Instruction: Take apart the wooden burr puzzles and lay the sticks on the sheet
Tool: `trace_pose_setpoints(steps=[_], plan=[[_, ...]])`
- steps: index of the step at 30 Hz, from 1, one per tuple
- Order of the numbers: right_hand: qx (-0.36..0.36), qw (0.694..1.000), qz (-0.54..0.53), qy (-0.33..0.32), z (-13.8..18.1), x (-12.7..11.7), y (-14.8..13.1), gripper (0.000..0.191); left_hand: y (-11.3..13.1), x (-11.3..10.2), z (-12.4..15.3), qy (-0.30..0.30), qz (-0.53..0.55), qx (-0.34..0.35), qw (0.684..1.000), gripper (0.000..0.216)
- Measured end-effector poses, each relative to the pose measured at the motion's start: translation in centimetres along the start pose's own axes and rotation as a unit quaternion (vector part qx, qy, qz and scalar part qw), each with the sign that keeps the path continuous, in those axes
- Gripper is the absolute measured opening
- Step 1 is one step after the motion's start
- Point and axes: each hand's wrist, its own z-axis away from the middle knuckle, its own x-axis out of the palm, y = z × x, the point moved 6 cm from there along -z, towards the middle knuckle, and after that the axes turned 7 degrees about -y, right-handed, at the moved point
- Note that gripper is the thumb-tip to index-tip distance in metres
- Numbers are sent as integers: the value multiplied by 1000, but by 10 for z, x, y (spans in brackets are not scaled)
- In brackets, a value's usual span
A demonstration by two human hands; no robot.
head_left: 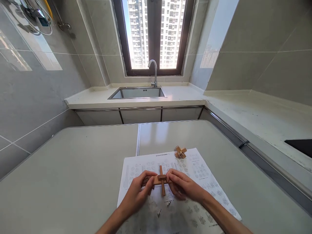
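Item: wooden cross puzzle (161,179), made of slim reddish-brown wooden bars. One long bar is set upright-looking toward the window and away from the viewer, crossed at its middle by a horizontal bar, with a short, slightly darker block seen at the junction. The piece is held just above a printed instruction sheet (207,182), near the sheet's middle, over the grey table (73,169). The left hand (138,191) is closed on the left end of the horizontal bar, fingers curled and pinched narrowly around the wood, which is partly hidden by them. The right hand (181,187) is closed on the right end in the same manner, fingertips pressed on the bar close to the junction. A second, assembled wooden burr puzzle (180,152), paler and knot-shaped, is placed at the far edge of the sheet, well apart from both hands. The sheet is covered with small diagram drawings, too small to be read. Beyond the table, a steel sink (138,93) with a curved faucet (154,70) is set in the pale counter beneath a dark-framed window (154,35).
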Motion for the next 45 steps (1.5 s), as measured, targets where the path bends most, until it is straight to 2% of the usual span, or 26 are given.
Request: trace_pose_setpoints(steps=[7, 13, 29, 32, 35, 37, 39, 42, 45], plan=[[-16, 988, 109, 106, -2, -3, 2, 38, -5, -3, 0, 34, 46, -18, 998, 43], [-15, 960, 222, 169, 2, -11, -7, 40, -2, -4, 0, 39, 17, -30, 999, 43], [25, 941, 287, 179, 2, -10, -10, 43, -9, 1, -2, 29, -22, -52, 998, 41], [20, 925, 322, 200, 4, -12, -10, 39, -9, 0, -3, 29, -20, -56, 998, 40], [-17, 904, 368, 219, 6, -13, -16, 36, -10, 0, -3, 31, -12, -57, 998, 39], [-54, 894, 393, 207, 7, -10, -20, 44, -10, 0, -2, 30, -6, -54, 998, 39], [-69, 891, 407, 187, 8, -5, -22, 67, -10, 0, -2, 28, 1, -49, 998, 39], [-41, 898, 410, 153, 8, 0, -18, 101, -9, 0, -2, 25, 13, -40, 999, 39], [-27, 899, 420, 121, 7, 5, -14, 107, -7, 1, -1, 17, 19, -36, 999, 39]])
